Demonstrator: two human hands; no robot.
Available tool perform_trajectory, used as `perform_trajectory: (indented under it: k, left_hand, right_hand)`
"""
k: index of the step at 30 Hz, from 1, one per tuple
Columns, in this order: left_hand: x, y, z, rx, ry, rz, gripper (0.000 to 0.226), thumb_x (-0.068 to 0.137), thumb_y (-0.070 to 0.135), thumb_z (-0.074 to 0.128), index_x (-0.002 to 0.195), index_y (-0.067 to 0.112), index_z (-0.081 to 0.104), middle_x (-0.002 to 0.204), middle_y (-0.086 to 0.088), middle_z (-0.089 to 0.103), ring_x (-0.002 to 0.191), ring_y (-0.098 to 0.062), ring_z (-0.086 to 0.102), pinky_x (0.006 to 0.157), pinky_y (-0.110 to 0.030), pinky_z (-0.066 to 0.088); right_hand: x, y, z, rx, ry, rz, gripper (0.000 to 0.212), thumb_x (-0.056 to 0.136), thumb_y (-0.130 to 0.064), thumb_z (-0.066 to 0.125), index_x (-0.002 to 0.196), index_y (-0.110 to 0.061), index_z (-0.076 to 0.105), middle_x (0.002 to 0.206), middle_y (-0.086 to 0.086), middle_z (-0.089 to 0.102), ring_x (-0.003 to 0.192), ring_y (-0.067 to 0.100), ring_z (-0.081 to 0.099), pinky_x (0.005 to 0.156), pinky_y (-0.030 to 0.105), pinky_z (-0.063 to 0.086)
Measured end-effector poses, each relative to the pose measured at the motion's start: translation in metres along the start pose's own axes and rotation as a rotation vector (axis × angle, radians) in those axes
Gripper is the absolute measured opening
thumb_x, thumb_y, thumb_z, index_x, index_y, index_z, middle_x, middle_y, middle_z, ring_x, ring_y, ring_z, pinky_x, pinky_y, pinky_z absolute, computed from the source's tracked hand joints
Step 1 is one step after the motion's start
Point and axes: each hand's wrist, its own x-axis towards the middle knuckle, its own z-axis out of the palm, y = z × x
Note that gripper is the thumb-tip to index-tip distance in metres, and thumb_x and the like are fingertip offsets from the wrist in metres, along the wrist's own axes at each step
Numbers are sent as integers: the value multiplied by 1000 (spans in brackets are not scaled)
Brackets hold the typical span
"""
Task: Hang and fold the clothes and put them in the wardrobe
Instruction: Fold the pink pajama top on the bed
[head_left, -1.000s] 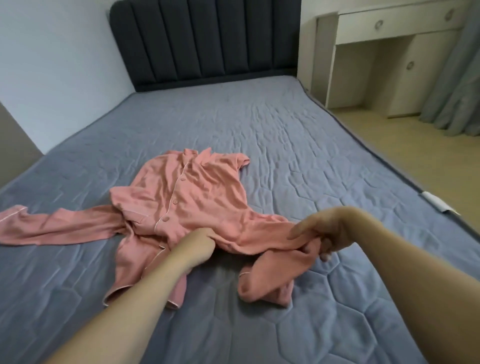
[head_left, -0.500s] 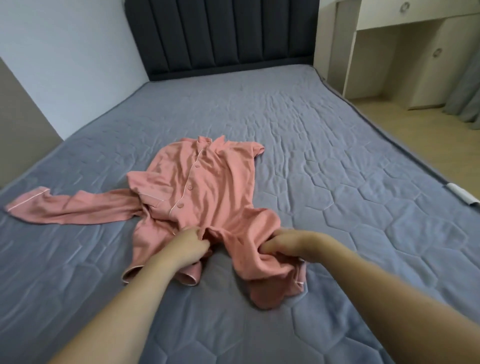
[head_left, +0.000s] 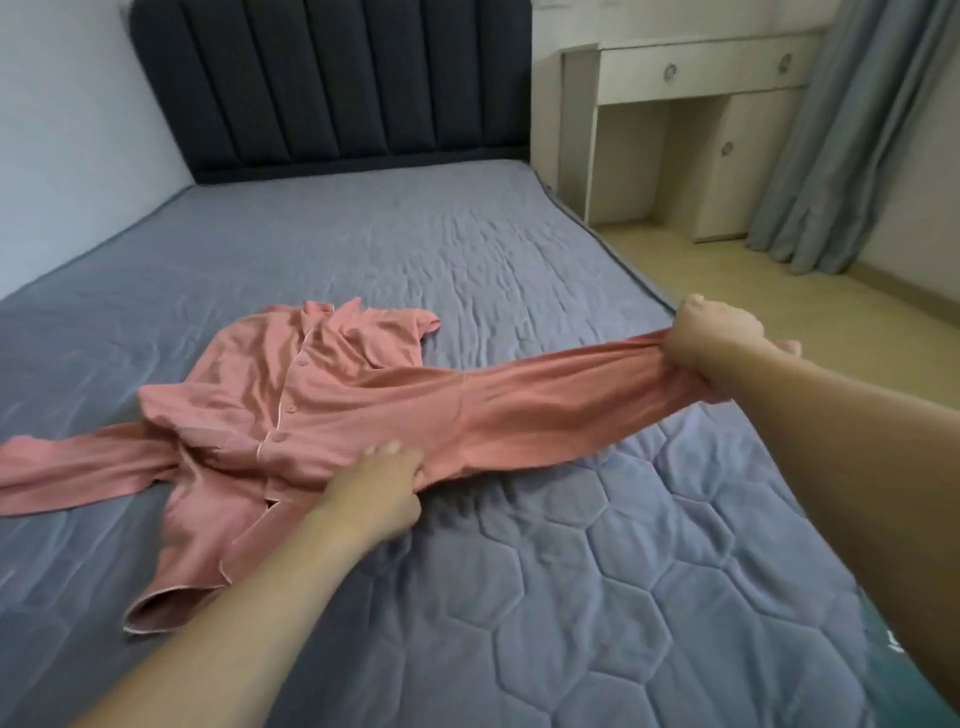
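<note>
A pink buttoned pyjama shirt (head_left: 291, 379) lies front up on the grey quilted bed (head_left: 571, 571), collar toward the headboard. One sleeve trails flat to the left edge of the view. My right hand (head_left: 711, 332) grips the end of the other sleeve and holds it stretched out to the right, just above the bed's right edge. My left hand (head_left: 382, 483) pinches the shirt's lower edge where that sleeve joins the body, pressing it on the bed.
A dark padded headboard (head_left: 337, 88) stands at the far end of the bed. A white desk with drawers (head_left: 691, 124) and a grey curtain (head_left: 852, 135) stand to the right, past a strip of wooden floor (head_left: 779, 301). No wardrobe is in view.
My right hand has pulled the bunched sleeve out to the right, so it is now stretched straight. My left hand has stayed at the shirt's lower edge.
</note>
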Motion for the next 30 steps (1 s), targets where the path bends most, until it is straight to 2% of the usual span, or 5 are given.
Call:
perform_trajectory:
  k: [6, 12, 18, 26, 30]
  left_hand:
    - [-27, -45, -4, -304, 23, -72, 55, 76, 42, 56, 130, 36, 53, 141, 2, 44, 133, -26, 33, 108, -31, 27]
    - [-86, -196, 19, -684, 125, -966, 53, 90, 37, 55, 131, 2, 55, 132, -24, 57, 119, -38, 55, 99, -41, 45]
    - [-81, -202, 27, -1210, 174, -789, 26, 93, 18, 60, 107, -3, 64, 82, -10, 66, 68, -21, 60, 56, -25, 44]
    - [-147, -223, 4, -731, -729, -703, 33, 88, 21, 56, 57, 16, 51, 42, 1, 43, 32, -10, 37, 40, -13, 27]
    - [-138, -245, 11, -879, -707, -797, 32, 89, 36, 53, 80, 6, 62, 66, -14, 65, 53, -23, 62, 56, -26, 52]
  right_hand:
    - [-69, -102, 96, -84, -9, -370, 42, 83, -25, 51, 121, -9, 57, 128, 16, 51, 118, 35, 49, 98, 39, 37]
    - [-176, -231, 119, 430, -1118, -199, 56, 89, -53, 52, 89, 3, 59, 67, 19, 67, 61, 30, 68, 49, 32, 56]
    - [-206, -279, 138, 1185, -799, -26, 26, 87, -4, 60, 113, -5, 57, 112, 21, 61, 90, 28, 59, 81, 41, 54]
    - [-231, -280, 74, -318, -1346, -217, 51, 99, -15, 33, 50, -18, 49, 35, -6, 41, 29, 4, 38, 30, 12, 28]
    - [-247, -331, 73, -576, -655, -661, 26, 92, -30, 59, 73, -16, 69, 75, 3, 68, 87, 17, 61, 62, 23, 52]
